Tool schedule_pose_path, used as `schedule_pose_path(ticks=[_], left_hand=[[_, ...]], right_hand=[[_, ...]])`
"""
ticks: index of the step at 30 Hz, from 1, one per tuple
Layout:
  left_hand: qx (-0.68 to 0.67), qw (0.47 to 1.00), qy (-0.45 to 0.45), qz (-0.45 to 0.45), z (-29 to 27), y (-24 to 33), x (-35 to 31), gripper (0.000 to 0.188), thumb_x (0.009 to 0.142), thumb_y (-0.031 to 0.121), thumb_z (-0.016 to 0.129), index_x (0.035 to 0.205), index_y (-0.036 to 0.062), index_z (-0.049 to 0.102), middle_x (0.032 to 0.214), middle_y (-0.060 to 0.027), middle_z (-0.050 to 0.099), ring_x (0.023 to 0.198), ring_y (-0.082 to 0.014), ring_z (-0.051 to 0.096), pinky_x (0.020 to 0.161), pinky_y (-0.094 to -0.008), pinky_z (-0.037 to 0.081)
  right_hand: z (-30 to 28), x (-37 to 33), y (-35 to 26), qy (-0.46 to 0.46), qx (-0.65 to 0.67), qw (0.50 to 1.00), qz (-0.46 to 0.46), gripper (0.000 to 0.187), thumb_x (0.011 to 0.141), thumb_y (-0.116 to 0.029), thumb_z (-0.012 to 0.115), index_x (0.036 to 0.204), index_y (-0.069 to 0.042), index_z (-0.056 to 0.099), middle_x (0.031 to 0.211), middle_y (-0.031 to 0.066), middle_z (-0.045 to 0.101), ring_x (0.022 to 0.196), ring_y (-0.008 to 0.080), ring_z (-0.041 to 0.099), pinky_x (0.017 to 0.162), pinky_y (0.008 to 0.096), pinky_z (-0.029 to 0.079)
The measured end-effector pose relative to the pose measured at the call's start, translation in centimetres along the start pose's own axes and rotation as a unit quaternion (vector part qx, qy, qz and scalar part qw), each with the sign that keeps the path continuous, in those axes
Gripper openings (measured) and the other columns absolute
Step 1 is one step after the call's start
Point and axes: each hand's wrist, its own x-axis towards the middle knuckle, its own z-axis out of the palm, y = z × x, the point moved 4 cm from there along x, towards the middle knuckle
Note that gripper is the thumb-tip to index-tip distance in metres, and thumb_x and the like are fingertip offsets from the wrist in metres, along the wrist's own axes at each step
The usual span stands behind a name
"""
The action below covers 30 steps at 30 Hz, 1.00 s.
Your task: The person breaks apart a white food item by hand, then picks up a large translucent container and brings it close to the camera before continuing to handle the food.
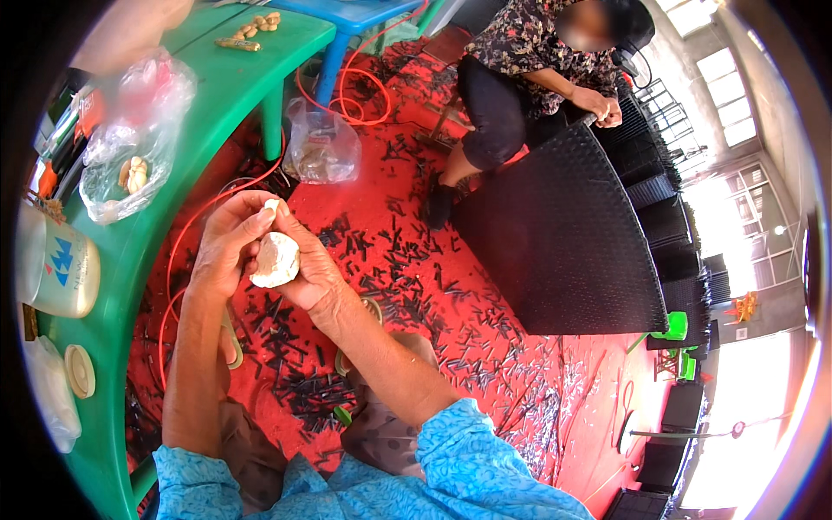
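Observation:
A white, broken-faced piece of bread that looks like a steamed bun (276, 260) rests in the curled fingers of my right hand (314, 270). My left hand (227, 238) is closed beside it, its thumb and fingertips pinched on a small pale torn piece (272, 205). The right thumb reaches up close to that same piece. Both hands are held together above the red floor, in front of my knees. Part of the bun is hidden by my fingers.
A green table (186, 186) curves along the left, bearing a plastic bag (139, 95), a white tub (65, 264) and peanuts (251, 26). Black scraps litter the red floor (416, 295). Another person (529, 87) sits beside a black woven panel (563, 234). An orange hose (195, 217) snakes across.

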Motion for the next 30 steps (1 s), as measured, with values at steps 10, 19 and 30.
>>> schedule_pose_path(ticks=[10,19,30], left_hand=[[0.003,1.0,-0.001,-0.003,-0.13,0.07,-0.02,0.021,0.076,0.017,0.062,0.091,0.0041,0.056,0.075,0.003,0.053,0.057,-0.0016,0.043,0.052,-0.0148,0.036],[0.008,1.0,0.008,0.009,-0.2,0.11,0.04,0.019,0.075,0.018,0.063,0.088,0.0058,0.057,0.07,0.0047,0.051,0.053,0.0,0.04,0.046,-0.0138,0.032],[-0.012,0.999,-0.014,0.031,-0.23,0.15,0.12,0.015,0.077,0.016,0.063,0.088,0.0076,0.058,0.067,0.0061,0.053,0.047,0.0015,0.04,0.04,-0.0123,0.032]], right_hand=[[-0.12,-0.09,0.05,-0.015,0.017,1.0,0.011,0.023,0.081,-0.031,0.058,0.091,-0.011,0.056,0.079,0.0018,0.059,0.068,0.0162,0.057,0.058,0.0332,0.051],[-0.21,0.07,0.1,-0.001,0.008,1.0,0.01,0.023,0.081,-0.031,0.057,0.092,-0.011,0.055,0.079,0.002,0.059,0.069,0.0164,0.057,0.058,0.0331,0.051],[0.01,0.04,0.04,-0.022,-0.012,1.0,0.012,0.025,0.081,-0.034,0.056,0.092,-0.011,0.055,0.077,0.0021,0.058,0.068,0.0158,0.057,0.058,0.0333,0.05]])
